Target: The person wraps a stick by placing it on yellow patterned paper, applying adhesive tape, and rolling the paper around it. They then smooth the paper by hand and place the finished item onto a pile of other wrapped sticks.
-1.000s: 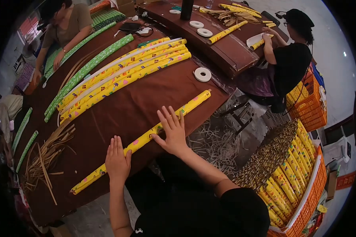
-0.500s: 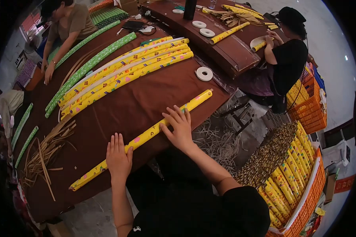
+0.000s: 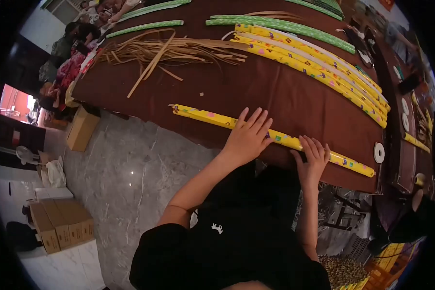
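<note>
A long thin roll of yellow patterned wrapping paper (image 3: 203, 114) lies along the front edge of the brown-covered table (image 3: 188, 87). My left hand (image 3: 249, 134) rests over its middle, fingers stretched out and pressing on top of it. Further right, my right hand (image 3: 314, 158) lies across the same roll, its fingers extended over the paper and thumb on the near side. Neither hand is wrapped round the roll. Behind it, several more yellow rolls (image 3: 319, 72) are laid in a row.
Brown paper strips (image 3: 174, 50) are heaped at the back left, near green rolls (image 3: 280, 25). A white tape roll (image 3: 379, 152) sits at the right edge. Cardboard boxes (image 3: 63, 224) stand at lower left. A basket of yellow rolls (image 3: 348, 270) is at lower right.
My view has swung left, so the table appears turned. The left hand now lies spread across the roll, closer to the right hand. The roll stays beneath both hands.
</note>
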Motion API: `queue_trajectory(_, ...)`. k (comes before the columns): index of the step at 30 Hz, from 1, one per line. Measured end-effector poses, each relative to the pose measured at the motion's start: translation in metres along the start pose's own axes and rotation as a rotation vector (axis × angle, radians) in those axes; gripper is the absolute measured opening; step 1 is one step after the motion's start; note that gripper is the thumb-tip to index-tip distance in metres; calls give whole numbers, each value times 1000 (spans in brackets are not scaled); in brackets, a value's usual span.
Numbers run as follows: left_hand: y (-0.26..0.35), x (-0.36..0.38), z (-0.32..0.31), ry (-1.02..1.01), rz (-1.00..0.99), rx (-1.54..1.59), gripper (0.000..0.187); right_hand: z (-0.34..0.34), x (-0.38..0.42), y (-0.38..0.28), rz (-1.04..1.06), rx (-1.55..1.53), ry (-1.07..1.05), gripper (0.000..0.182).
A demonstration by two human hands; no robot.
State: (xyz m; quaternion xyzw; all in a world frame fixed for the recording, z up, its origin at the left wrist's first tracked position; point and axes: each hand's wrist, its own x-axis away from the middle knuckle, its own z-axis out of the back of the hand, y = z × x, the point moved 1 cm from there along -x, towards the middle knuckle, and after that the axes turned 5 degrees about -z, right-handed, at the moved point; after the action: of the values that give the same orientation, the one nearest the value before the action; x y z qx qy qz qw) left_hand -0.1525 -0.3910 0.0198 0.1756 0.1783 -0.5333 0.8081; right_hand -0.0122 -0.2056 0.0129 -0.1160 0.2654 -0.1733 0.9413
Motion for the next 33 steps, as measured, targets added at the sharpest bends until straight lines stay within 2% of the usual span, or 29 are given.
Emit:
queue_trajectory(4,-42,55,31,98,297,-100,46,3,2,18,10,-3,-3,42)
queue_trajectory(7,-70,104,36,327,619,123,49,11,7,23,-1,-2,-23,43)
queue_trajectory(9,-77,121,40,372,691,26,53,11,10,25,3,14,-27,44)
queue_trajectory(11,-91,131,36,559,871,471,58,14,10,21,3,31,-42,45)
queue_trajectory(13,-97,125,47,574,867,424,63,16,10,16,-4,54,-55,46)
queue_trajectory(15,-107,121,48,488,895,573,63,19,8,14,9,84,-65,45)
queue_trajectory(18,-112,117,47,492,928,706,69,23,2,-3,-4,106,-78,44)
queue_trajectory(22,-96,114,43,516,906,833,78,-6,-22,-77,267,-161,-135,41)
queue_trajectory(24,-85,113,38,520,930,1032,84,-30,-32,-117,369,-300,-140,40)
queue_trajectory(29,-73,109,42,486,966,1239,78,-66,-49,-180,399,-359,-221,35)
queue_trajectory(33,-77,111,37,442,948,1275,71,-80,-50,-197,422,-304,-145,26)
